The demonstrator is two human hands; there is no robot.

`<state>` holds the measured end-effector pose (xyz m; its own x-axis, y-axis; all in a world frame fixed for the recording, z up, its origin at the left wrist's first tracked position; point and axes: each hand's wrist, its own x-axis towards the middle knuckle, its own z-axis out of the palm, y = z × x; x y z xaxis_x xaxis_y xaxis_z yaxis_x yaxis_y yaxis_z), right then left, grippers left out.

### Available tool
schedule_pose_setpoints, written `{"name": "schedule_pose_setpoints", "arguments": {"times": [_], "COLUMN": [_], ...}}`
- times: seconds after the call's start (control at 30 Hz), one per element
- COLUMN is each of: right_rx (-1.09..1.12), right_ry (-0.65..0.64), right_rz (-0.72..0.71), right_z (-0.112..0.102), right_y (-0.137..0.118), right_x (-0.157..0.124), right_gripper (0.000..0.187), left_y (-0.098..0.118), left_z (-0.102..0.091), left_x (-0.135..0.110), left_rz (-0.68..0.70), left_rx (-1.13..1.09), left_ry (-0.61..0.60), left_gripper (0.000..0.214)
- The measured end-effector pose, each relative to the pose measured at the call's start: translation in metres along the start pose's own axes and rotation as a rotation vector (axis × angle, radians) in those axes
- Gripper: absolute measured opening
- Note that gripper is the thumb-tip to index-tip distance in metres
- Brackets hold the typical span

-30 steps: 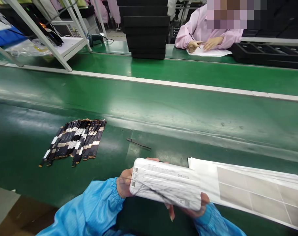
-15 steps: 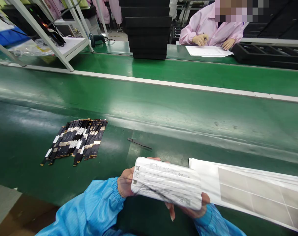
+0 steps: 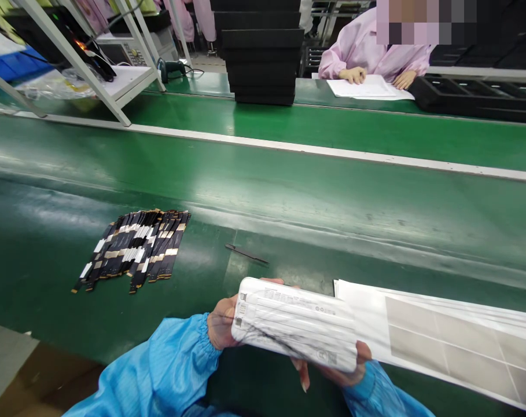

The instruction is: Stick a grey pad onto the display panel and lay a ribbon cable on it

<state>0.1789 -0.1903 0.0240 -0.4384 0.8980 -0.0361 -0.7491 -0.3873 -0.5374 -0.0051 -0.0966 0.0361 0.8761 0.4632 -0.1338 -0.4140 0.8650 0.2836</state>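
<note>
Both my hands hold a white flat stack of strips [image 3: 295,324] just above the near edge of the green belt. My left hand [image 3: 221,324] grips its left end, thumb side behind it. My right hand [image 3: 332,370] supports the right end from below, fingers curled under. Blue sleeves cover both my arms. A fan of black and gold flex strips [image 3: 135,249] lies on the belt to the left of my hands. One thin dark strip [image 3: 246,253] lies alone just beyond the white stack.
White sheets with grey rectangles [image 3: 445,341] lie on the belt at my right. Black trays [image 3: 263,52] are stacked across the conveyor. A person in pink [image 3: 367,52] sits at papers [image 3: 367,88] beyond. A white rack [image 3: 84,63] stands far left.
My hands and the white stack have barely moved. The person across has shifted their hands on the papers.
</note>
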Motion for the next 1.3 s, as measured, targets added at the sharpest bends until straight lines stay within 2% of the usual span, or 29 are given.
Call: {"name": "schedule_pose_setpoints", "arguments": {"times": [0.23,0.53,0.77,1.07,1.3], "right_rx": [-0.003,0.074,0.088,0.087,0.097], "right_ry": [-0.014,-0.075,-0.069,-0.108,-0.133], "right_rz": [-0.011,-0.058,-0.061,-0.101,-0.112], "right_z": [-0.0019,0.0041,0.0046,0.0069,0.0068], "right_y": [0.0031,-0.0018,-0.0026,-0.0037,-0.0037], "right_x": [-0.0012,0.0028,0.0037,0.0073,0.0050], "right_gripper": [0.066,0.076,0.081,0.074,0.064], "left_y": [0.0029,0.0008,0.0008,0.0009,0.0029], "left_z": [0.0086,0.0016,0.0021,0.0062,0.0078], "left_x": [0.0033,0.0005,0.0000,0.0040,0.0027], "left_rz": [0.000,0.010,0.007,0.011,0.015], "left_rx": [-0.003,0.000,-0.015,0.000,0.010], "left_ry": [0.015,0.037,0.015,-0.056,-0.034], "left_gripper": [0.075,0.076,0.075,0.074,0.073]}}
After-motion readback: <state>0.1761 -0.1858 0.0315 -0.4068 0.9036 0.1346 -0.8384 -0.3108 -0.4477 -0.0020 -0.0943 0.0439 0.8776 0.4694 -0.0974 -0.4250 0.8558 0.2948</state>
